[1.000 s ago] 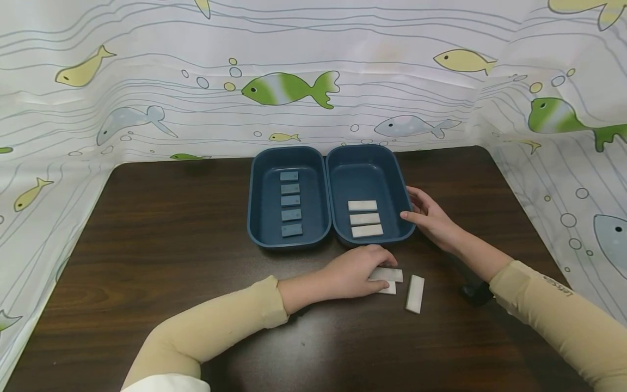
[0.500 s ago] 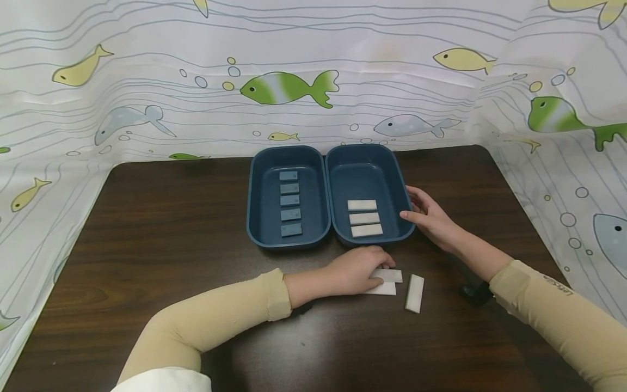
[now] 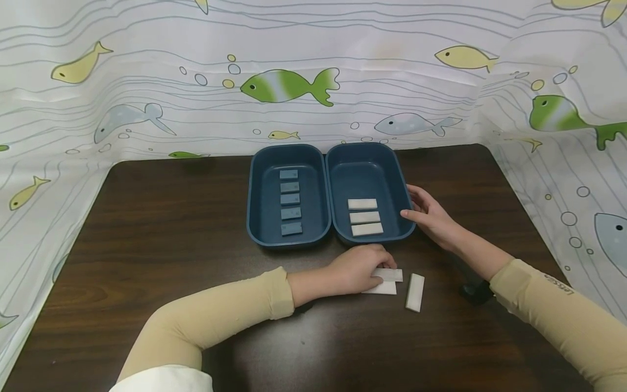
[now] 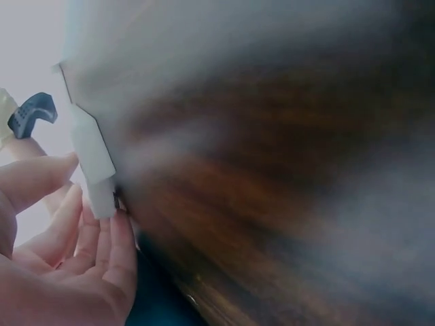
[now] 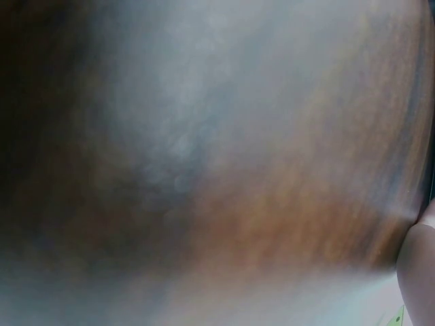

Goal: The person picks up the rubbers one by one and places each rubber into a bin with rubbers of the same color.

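Note:
Just in front of the right-hand blue tray (image 3: pixel 364 154), my left hand (image 3: pixel 354 270) pinches a white block (image 3: pixel 391 275) that overlaps another white block (image 3: pixel 382 288) on the table. The left wrist view has the thumb and fingers of my left hand (image 4: pixel 75 244) on either side of the white blocks (image 4: pixel 92 146). A third white block (image 3: pixel 415 293) lies apart, slanted, to the right. My right hand (image 3: pixel 435 219) grips the tray's right side, thumb at the rim and fingers outside. Only part of my right hand (image 5: pixel 418 265) enters the right wrist view.
Three white blocks (image 3: pixel 365 217) lie in a column inside the right-hand tray. Against its left side stands another blue tray (image 3: pixel 252 190) with a column of several small blue blocks (image 3: pixel 290 199). A fish-patterned sheet (image 3: pixel 196 98) rises behind the dark wooden table (image 3: pixel 161 234).
Compared with one second ago, my left thumb has drawn back a little to the left, uncovering more of the lower white block. My right hand keeps its place on the tray.

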The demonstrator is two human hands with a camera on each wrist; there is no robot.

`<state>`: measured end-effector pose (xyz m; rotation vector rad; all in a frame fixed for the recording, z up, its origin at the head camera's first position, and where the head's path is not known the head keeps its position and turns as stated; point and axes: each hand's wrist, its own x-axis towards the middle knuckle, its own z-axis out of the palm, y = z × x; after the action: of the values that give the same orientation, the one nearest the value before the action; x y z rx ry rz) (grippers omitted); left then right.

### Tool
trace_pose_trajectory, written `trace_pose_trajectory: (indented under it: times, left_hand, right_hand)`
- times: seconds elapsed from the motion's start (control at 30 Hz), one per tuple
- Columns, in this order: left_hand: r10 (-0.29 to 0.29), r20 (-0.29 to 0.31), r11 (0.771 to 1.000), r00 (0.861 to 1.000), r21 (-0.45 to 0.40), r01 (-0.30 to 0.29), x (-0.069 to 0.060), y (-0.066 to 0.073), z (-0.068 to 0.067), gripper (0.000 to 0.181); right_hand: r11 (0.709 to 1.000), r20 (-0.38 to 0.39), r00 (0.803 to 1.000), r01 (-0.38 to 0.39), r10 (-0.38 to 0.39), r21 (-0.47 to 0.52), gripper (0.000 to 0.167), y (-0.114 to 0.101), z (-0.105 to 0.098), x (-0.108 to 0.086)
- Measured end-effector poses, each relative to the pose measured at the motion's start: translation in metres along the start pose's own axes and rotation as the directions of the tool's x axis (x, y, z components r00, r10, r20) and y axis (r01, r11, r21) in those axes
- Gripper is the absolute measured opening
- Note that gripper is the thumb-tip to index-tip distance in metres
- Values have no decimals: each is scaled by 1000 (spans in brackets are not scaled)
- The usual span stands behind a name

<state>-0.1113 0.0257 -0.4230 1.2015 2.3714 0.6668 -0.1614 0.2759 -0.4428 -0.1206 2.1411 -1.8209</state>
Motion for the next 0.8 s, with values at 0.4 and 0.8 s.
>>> trace_pose_trajectory:
  times: [0.4,0.8]
  left_hand:
    - [33,-48,996,998,-85,-37,-1,-1,-4,27]
    - [22,-26,994,999,-108,-24,2,0,-5,23]
  right_hand:
    - [1000,4,1000,-5,5,-2,70,-4,0,1]
    - [1000,-9,1000,-18,18,-23,69,-1,1,0]
